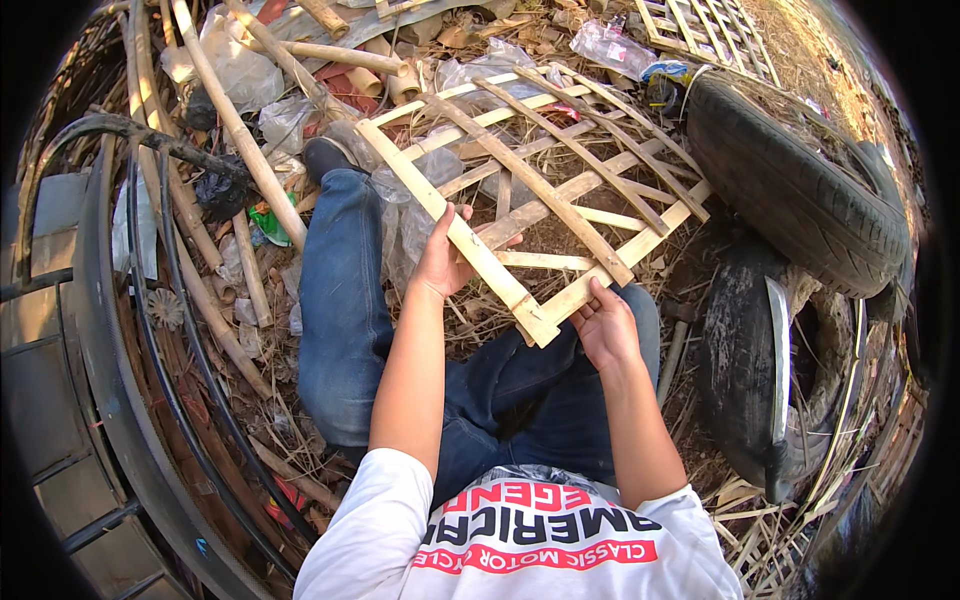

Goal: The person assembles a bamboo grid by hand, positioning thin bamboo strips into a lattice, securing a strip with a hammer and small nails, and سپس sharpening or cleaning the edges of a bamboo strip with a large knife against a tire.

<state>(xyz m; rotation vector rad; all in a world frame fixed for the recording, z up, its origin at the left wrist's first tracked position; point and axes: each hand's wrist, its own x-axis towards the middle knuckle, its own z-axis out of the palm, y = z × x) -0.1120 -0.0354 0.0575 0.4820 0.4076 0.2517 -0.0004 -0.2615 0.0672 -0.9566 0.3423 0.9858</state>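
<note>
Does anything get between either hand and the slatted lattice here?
Nothing visible: the left hand directly grips the left edge of the lattice, and the right hand holds its near-right edge.

Lattice frame (557, 201), pale and browner slats (600, 247) criss-crossed, near corner (538, 324) over lap (480, 387); seemingly tilted.

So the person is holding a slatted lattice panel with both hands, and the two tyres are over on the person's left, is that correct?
Not quite: the head view shows the upper tyre and lower tyre on the person's right. The left hand and right hand do both hold the slatted lattice panel.
</note>
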